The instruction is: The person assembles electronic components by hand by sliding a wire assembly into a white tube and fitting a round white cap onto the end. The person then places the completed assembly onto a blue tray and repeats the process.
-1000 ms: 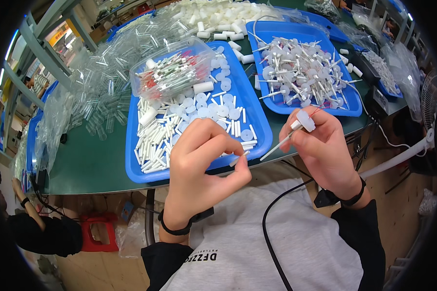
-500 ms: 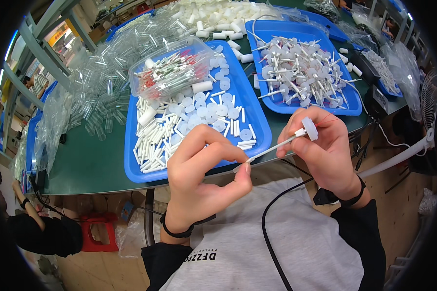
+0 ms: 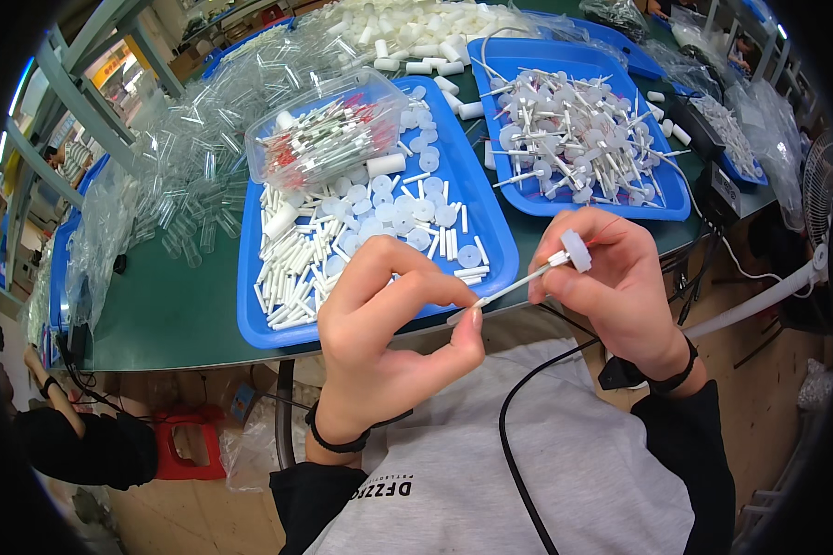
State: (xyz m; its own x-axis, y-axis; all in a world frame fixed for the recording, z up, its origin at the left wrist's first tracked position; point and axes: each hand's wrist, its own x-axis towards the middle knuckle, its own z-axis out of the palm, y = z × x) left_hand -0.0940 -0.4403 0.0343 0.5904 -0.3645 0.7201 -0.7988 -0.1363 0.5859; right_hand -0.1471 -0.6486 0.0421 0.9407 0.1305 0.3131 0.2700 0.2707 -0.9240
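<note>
Over the near edge of the table, a thin pale rod (image 3: 518, 285) slants between my two hands. My left hand (image 3: 389, 338) pinches its lower end between thumb and forefinger; a small translucent tip pokes out past them. My right hand (image 3: 615, 291) grips the upper part near a translucent white disc (image 3: 576, 250), which sits on the rod with short white tubes below it. Fine red wire trails from behind the disc across the right fingers.
A blue tray (image 3: 250, 268) before me holds white tubes, discs and a clear box (image 3: 329, 134) of red-wired thin parts. Another blue tray (image 3: 680, 199) at the right holds rods fitted with discs. Clear tubes (image 3: 204, 157) and white cylinders (image 3: 426, 37) pile up behind.
The disc and the short tubes below it have shifted a little down and left, closer to my left hand. My right fingers have shifted slightly; my left hand keeps its pinch.
</note>
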